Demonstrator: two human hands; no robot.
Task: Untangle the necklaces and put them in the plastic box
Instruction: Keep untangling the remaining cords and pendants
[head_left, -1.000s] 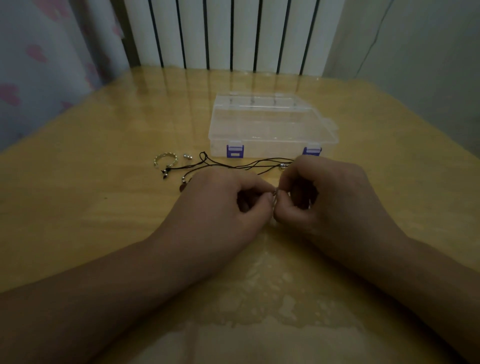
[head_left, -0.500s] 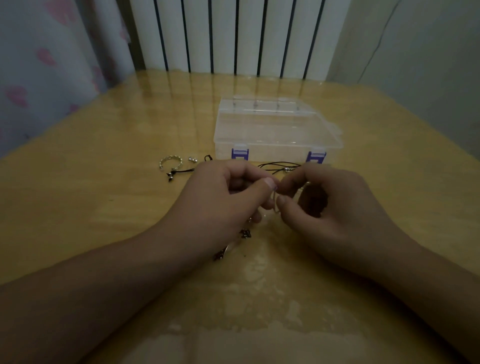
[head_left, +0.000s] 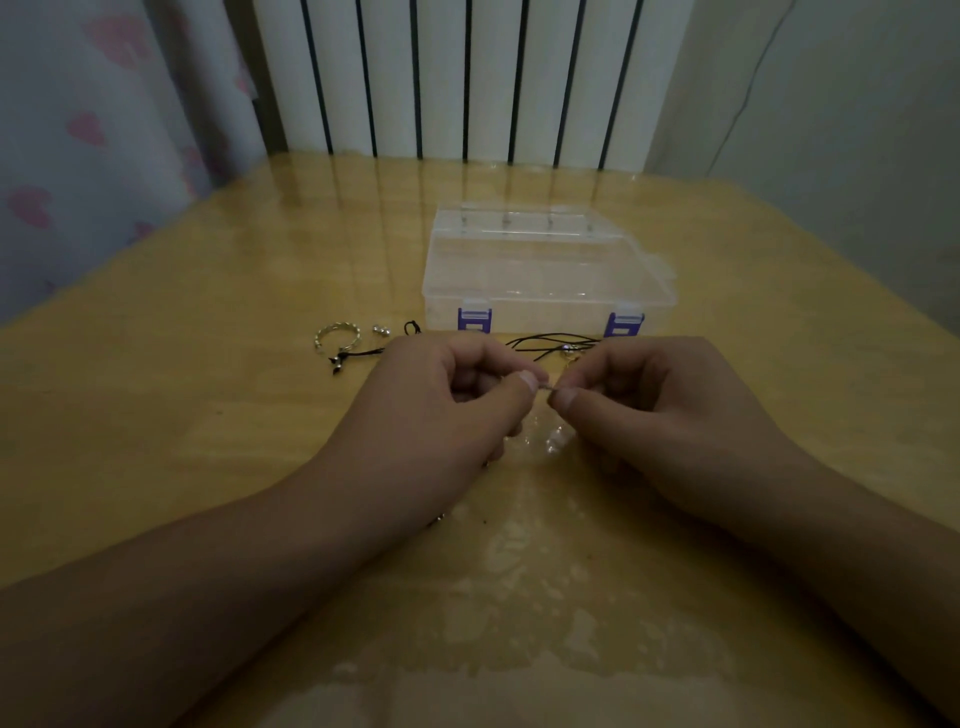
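Observation:
My left hand (head_left: 447, 410) and my right hand (head_left: 654, 410) are raised a little above the table, fingertips almost meeting. Each pinches one end of a short stretch of thin silver chain (head_left: 545, 387) between thumb and forefinger. More of that chain hangs below my hands, mostly hidden. Black cord necklaces (head_left: 550, 343) lie tangled on the table behind my hands, a small metal pendant among them. The clear plastic box (head_left: 540, 270) with purple latches sits shut just beyond the cords.
A twisted silver ring-shaped piece (head_left: 336, 336) and a small silver bead (head_left: 380, 329) lie left of the box, with a black cord end (head_left: 358, 354) beside them. The table wears a glossy cover. A radiator and curtain stand behind.
My hands have lifted off the table and pulled slightly apart, drawing a short length of chain taut between them. The view has shifted a little.

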